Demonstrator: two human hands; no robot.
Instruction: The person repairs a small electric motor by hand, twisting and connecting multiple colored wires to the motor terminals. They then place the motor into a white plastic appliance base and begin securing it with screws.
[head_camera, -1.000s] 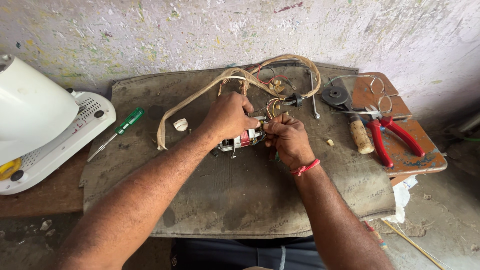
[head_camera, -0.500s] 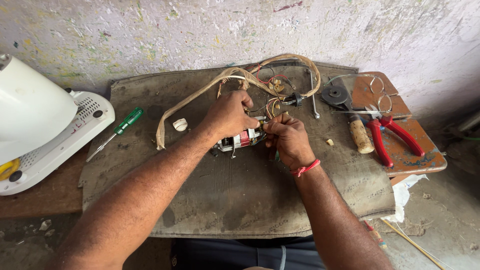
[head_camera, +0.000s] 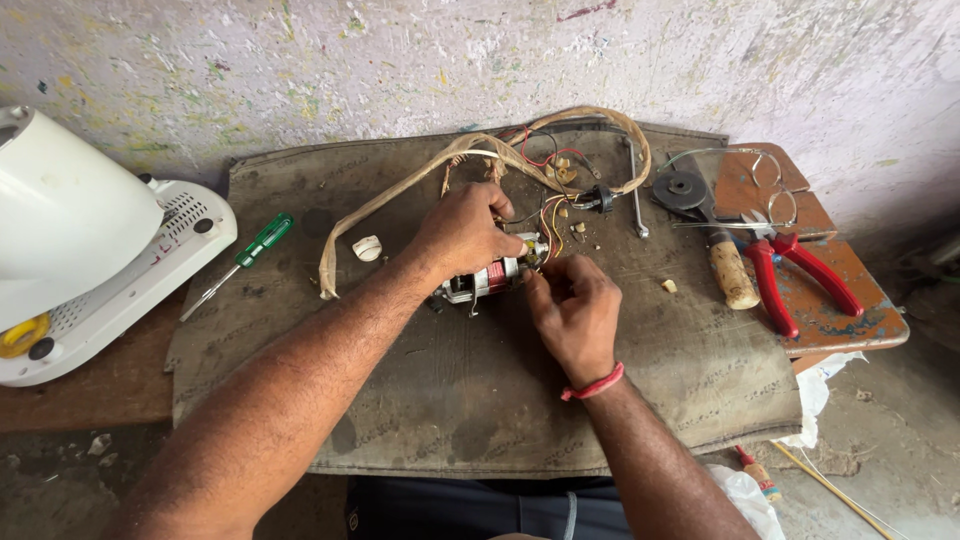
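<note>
A small electric motor (head_camera: 487, 277) with copper windings lies on a brown mat (head_camera: 420, 400) at the centre. My left hand (head_camera: 462, 232) rests on top of it and holds it down. My right hand (head_camera: 574, 308), with a red thread at the wrist, pinches at the motor's right end, where thin coloured wires (head_camera: 548, 222) come out. What the fingertips grip is hidden. A long tan sleeved cable (head_camera: 400, 193) loops from the motor toward the back of the mat.
A white appliance housing (head_camera: 80, 250) sits at the left, a green-handled screwdriver (head_camera: 250, 247) beside it. Red-handled pliers (head_camera: 790, 275), a wooden-handled tool (head_camera: 732, 272), spectacles (head_camera: 770, 185), a black disc (head_camera: 680, 187) and a white knob (head_camera: 368, 247) lie around. A rough painted wall stands behind.
Both hands stay on the motor. My right hand's fingers have shifted slightly at the motor's right end; nothing else has moved.
</note>
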